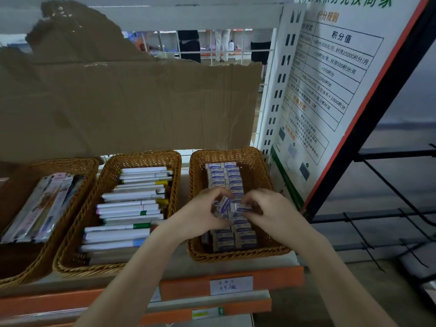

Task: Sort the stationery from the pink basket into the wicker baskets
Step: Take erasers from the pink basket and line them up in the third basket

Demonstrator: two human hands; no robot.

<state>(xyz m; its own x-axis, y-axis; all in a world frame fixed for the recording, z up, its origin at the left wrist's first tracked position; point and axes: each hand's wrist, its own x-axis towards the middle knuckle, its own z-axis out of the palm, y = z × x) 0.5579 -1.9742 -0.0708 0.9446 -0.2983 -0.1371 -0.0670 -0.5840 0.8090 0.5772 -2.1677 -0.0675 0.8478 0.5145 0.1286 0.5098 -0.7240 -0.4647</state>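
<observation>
Left wicker basket (35, 267) held flat packets (40, 206), middle basket (77, 260) stacked pens (132, 208), right basket (236, 256) rows of erasers (224, 175) — one kind each, so sorted by type. Left hand (200, 215) pinched one eraser (223, 204), right hand (271, 211) curled round another (243, 208), probably slotting both into the row. Pink basket not in view. All on an orange-edged shelf (271, 277), cardboard sheet (132, 107) behind, printed sign (330, 79) at right.
</observation>
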